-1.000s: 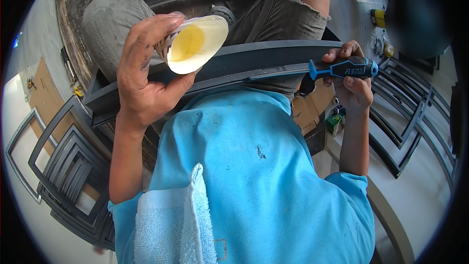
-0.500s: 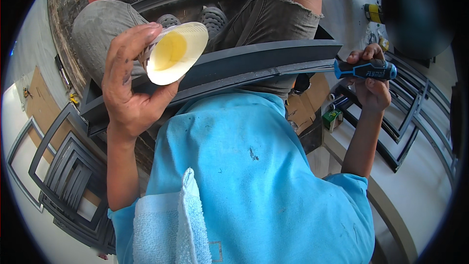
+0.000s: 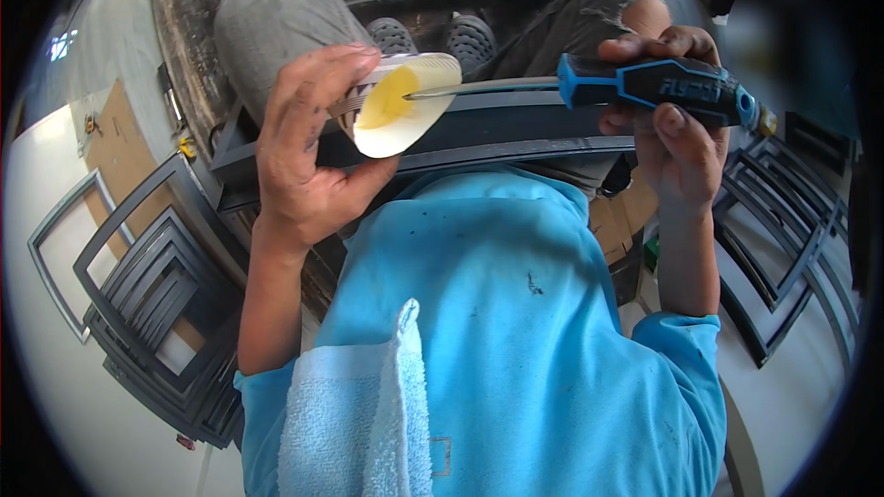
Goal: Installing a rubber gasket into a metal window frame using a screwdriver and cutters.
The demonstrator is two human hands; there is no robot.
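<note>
We had the left hand (image 3: 308,161) up at chest height w/ its fingers (image 3: 322,83) wrapped round a small white cup (image 3: 405,115), mouth tipped toward the right so the yellow stuff (image 3: 387,101) inside showed. Right hand (image 3: 677,143) was clamped on the blue-and-black handle of a screwdriver (image 3: 654,85), fingers closed tight around it. The shaft ran approx. horizontal, long axis left-right, and its tip reached into the cup's mouth, touching or just at the yellow contents; we couldn't tell which.

So the cup lay directly left of the right hand, in line w/ the shaft, and the left hand was the one holding it. The two hands sat well apart, joined only by the tool.

Behind both hands a dark metal frame piece (image 3: 516,133) crossed our lap. More dark frames (image 3: 147,304) were stacked on the floor at left, others (image 3: 783,248) at right. A pale blue towel (image 3: 354,414) hung over the blue shirt (image 3: 534,350) near the lower edge.
</note>
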